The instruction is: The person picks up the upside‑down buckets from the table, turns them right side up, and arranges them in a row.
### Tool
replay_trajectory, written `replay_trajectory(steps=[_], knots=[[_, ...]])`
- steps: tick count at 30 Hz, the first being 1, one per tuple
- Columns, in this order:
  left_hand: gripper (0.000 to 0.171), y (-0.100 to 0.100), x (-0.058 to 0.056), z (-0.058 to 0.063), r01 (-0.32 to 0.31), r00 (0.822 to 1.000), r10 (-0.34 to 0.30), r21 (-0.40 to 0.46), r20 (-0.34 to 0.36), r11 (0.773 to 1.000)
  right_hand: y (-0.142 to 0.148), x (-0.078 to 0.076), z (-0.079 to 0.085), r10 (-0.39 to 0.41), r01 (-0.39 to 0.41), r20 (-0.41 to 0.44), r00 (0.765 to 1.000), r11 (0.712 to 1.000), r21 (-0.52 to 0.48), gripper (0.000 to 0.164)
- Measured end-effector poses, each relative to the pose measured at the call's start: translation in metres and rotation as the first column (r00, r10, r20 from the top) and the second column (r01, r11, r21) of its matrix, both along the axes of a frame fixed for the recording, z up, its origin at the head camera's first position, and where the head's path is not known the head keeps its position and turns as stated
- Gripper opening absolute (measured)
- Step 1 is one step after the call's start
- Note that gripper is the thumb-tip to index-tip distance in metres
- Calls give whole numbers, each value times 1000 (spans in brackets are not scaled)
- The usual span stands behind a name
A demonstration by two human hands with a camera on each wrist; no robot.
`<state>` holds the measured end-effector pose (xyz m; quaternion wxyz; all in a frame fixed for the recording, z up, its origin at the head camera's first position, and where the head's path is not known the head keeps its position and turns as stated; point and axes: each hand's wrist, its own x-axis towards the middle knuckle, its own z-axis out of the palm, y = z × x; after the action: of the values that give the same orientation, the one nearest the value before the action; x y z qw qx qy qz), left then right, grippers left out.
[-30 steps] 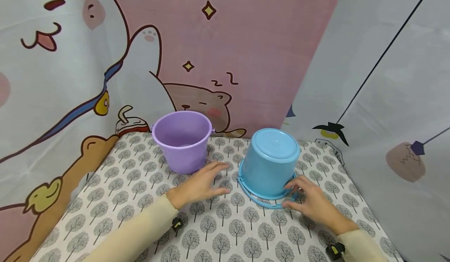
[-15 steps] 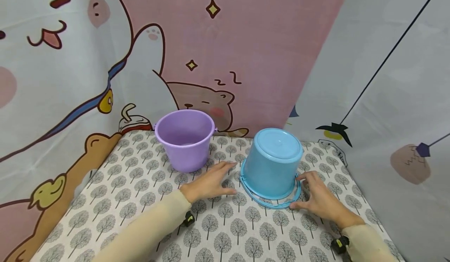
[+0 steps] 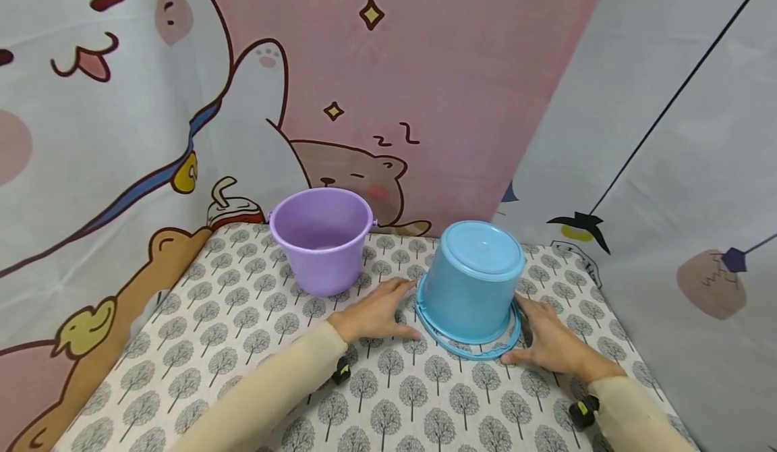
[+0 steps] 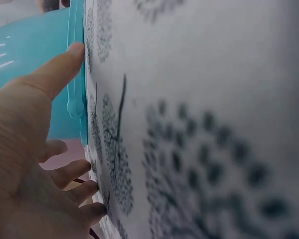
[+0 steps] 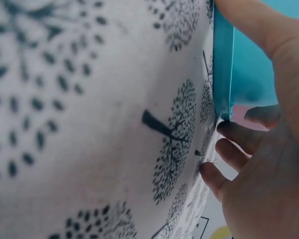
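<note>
Two-handed, frames upturned light-blue bucket (image 3: pixel 470 293) on tree-print tablecloth (image 3: pixel 194 344), right of purple bucket (image 3: pixel 328 266) | brings left hand (image 3: pixel 373 314) closer, opposite right hand (image 3: pixel 549 341) | clenches nothing, loose-fingered | apparently nears a firm two-sided hold

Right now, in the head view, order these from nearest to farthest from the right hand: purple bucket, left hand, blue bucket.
1. Blue bucket: upside down, immediately left of the right hand.
2. Left hand: on that bucket's other side.
3. Purple bucket: upright, farther left and farther back.
</note>
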<state>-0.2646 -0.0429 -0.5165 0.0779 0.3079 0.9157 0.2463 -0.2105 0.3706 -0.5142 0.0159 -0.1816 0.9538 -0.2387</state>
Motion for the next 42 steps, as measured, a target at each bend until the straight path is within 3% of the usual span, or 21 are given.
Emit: replay_trajectory(steps=[4, 9, 19, 26, 38, 42], knots=[[124, 7, -6, -2, 27, 1000, -27, -7, -11, 1000, 1, -4, -2, 37, -37, 2, 999, 999, -39, 153], [127, 16, -10, -5, 28, 999, -28, -5, 25, 1000, 1, -6, -6, 61, -62, -15, 998, 996, -70, 151], [132, 17, -13, -2, 62, 998, -65, 92, 27, 994, -2, -12, -10, 75, -75, -8, 997, 982, -172, 152], [132, 13, -16, -4, 50, 998, -57, 152, 37, 987, -4, -12, -7, 116, -94, 47, 992, 942, -323, 139], [113, 9, -17, -1, -23, 987, -32, 337, 157, 941, -12, -5, 7, -76, 94, 69, 995, 945, -314, 97], [111, 9, -15, 1, -57, 981, -17, 372, 193, 927, -14, -4, 10, -84, 94, 45, 995, 939, -332, 93]])
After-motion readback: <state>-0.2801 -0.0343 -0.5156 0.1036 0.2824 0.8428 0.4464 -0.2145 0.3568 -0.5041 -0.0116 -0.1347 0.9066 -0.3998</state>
